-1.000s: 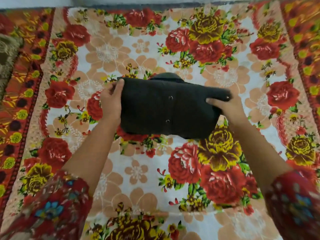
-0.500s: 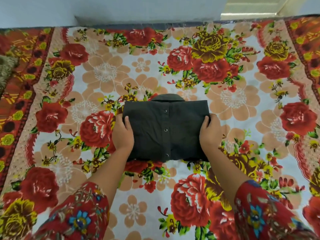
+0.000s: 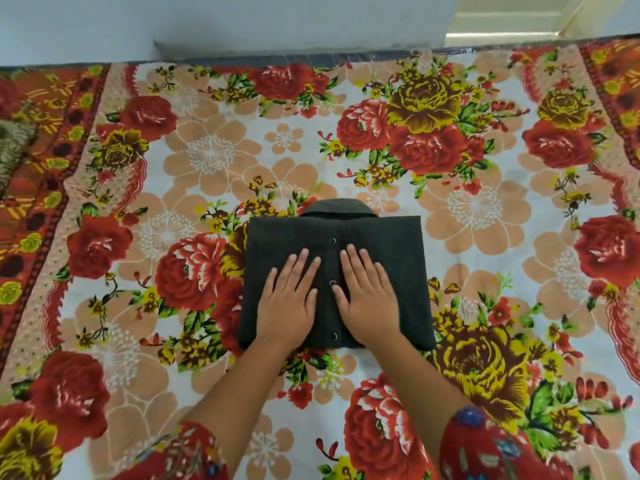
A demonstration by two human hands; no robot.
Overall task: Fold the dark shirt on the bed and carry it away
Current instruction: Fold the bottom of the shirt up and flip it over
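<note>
Dark shirt (image 3: 391, 258) lay folded in a rectangle on the floral bed (image 3: 207, 154), my left hand (image 3: 289, 301) and right hand (image 3: 369, 296) pressed flat on it, fingers straight, either side of its snaps (image 3: 332, 241). Its collar (image 3: 337, 206) pointed away from me, toward the pale wall (image 3: 242, 22).

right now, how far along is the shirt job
Done: the dark shirt lies folded into a compact rectangle on the floral bedspread. In hand: the left hand and right hand press flat on it. Left: lifting it and carrying it away.
</note>
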